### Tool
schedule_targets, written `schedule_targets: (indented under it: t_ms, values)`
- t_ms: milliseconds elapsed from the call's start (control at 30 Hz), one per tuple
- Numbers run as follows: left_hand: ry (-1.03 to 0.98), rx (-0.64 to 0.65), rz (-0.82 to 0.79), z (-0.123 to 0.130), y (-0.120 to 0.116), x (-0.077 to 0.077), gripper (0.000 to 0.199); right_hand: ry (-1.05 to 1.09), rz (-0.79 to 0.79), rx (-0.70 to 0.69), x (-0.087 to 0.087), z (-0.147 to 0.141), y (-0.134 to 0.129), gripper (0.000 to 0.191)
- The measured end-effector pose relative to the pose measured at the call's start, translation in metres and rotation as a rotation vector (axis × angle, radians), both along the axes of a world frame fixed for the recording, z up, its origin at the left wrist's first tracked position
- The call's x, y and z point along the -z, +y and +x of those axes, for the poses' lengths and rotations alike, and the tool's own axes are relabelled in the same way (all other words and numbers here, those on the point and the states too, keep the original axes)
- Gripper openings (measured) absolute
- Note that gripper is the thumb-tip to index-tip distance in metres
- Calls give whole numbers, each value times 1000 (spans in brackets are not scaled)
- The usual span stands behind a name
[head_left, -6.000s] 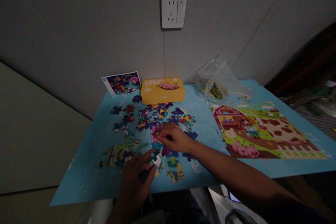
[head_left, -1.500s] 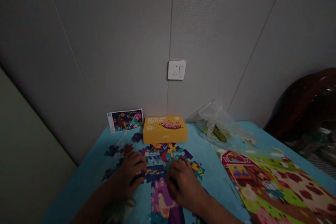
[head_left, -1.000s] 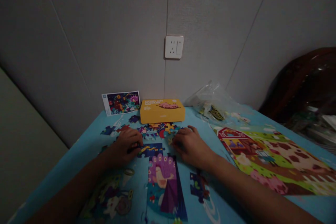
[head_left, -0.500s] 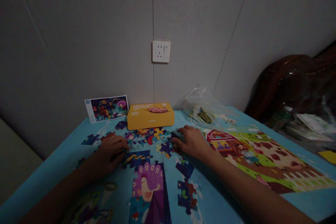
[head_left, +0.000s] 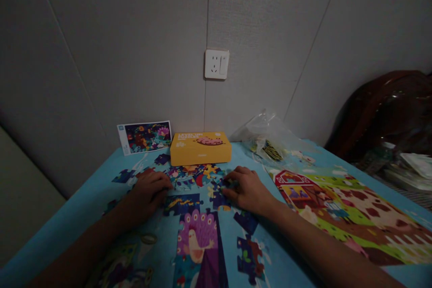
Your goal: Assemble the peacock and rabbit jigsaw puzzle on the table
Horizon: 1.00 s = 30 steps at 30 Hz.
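My left hand (head_left: 150,192) rests on the blue surface, its fingers curled together beside a joined dark strip with yellow marks (head_left: 183,204); whether anything is under the fingers is hidden. On the right, my right hand (head_left: 243,189) has its thumb and fingers curved around a dark puzzle piece (head_left: 221,200), touching its edge. Loose colourful pieces (head_left: 192,175) lie in a pile between the hands. Closer to me is a joined section with a purple peacock (head_left: 199,243). Joined pieces with a green leaf (head_left: 250,258) lie right of it.
Behind the pile stands a yellow box (head_left: 200,148), with a picture card (head_left: 145,137) leaning at its left. A clear plastic bag (head_left: 266,141) lies at the back right. The farm puzzle (head_left: 340,211) covers the right side. A wall socket (head_left: 216,64) is above.
The view has shifted, so things appear farther right. My right hand has moved toward me and a dark piece by its thumb has shifted nearer. My left hand looks much the same.
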<state>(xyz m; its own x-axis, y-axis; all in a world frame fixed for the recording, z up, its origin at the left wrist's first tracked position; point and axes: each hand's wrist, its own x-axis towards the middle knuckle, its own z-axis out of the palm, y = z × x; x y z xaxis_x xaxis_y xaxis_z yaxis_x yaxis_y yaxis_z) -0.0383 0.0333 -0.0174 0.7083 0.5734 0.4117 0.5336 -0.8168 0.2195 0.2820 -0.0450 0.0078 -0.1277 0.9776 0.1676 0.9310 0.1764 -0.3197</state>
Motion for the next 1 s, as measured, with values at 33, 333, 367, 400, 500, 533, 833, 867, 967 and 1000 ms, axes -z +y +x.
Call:
schedule_targets:
  t_ms: [33,333,367,400,500,533,833,867,967,1000]
  values:
    - [-3,-17,7,0,0,0,22,8,15,-4,2,-1,1,31]
    - [-46,-292,111,-3,13,10,21,-31,-3,43,-2,-3,42,48]
    - [-37,-334,123,-3,14,12,23,-16,-16,43,-5,-5,47,46]
    - [-23,-371,126,-4,15,14,27,1,-29,34,-8,-9,52,43]
    - [30,-412,85,-3,13,18,32,16,-56,-37,-11,-27,59,39]
    - [40,-404,68,-3,11,18,32,-6,-50,-58,-10,-34,58,41]
    - [26,-276,94,0,3,11,31,-178,12,-182,0,-37,36,31]
    - [29,-246,101,0,3,11,32,-178,32,-171,1,-34,34,29]
    - [37,-165,112,3,2,11,34,-177,84,-119,5,-32,29,23]
    - [39,-152,112,4,2,11,34,-179,96,-108,7,-33,28,23]
